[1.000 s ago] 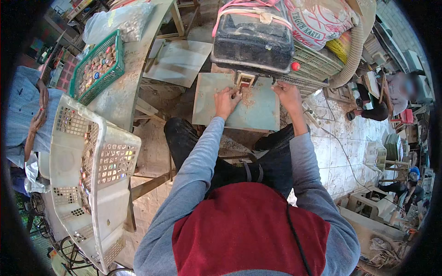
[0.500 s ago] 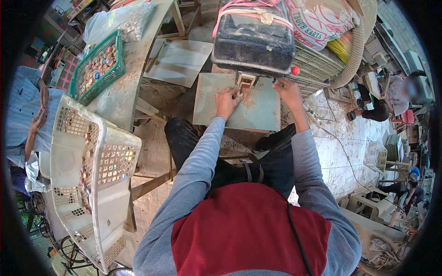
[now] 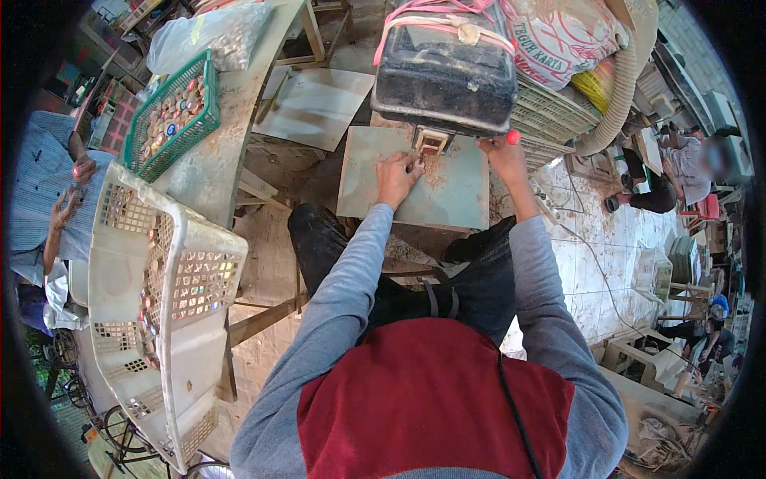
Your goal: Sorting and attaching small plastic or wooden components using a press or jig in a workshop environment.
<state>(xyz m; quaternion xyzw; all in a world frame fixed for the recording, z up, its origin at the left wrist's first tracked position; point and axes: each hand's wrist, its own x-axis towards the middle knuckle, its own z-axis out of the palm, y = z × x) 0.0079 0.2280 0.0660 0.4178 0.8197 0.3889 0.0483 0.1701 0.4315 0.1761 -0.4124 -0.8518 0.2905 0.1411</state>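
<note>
A black boxy machine (image 3: 443, 84), tied with pink cord, stands over a dusty pale green board (image 3: 375, 195). Under its near side is a small wood-framed slot (image 3: 432, 144) with a reddish inside. My left hand (image 3: 395, 180) lies on the board just left of the slot, thumb and fingers closed together at its edge; whatever they pinch is too small to make out. My right hand (image 3: 507, 164) is at the machine's right front corner, its fingers curled around a lever below its red knob (image 3: 512, 137). Wood shavings (image 3: 435, 172) lie before the slot.
On the left, a green basket (image 3: 211, 112) of small round wooden pieces stands on a bench beside a clear bag (image 3: 207, 40). A large cream crate (image 3: 179, 271) is nearer. A ribbed hose (image 3: 622, 104) curves at right. Other people sit left and right.
The red knob has come down closer to my right hand, which has shifted slightly right. My left hand stays by the slot. The person at left has separated their hands, a small red-ended piece showing.
</note>
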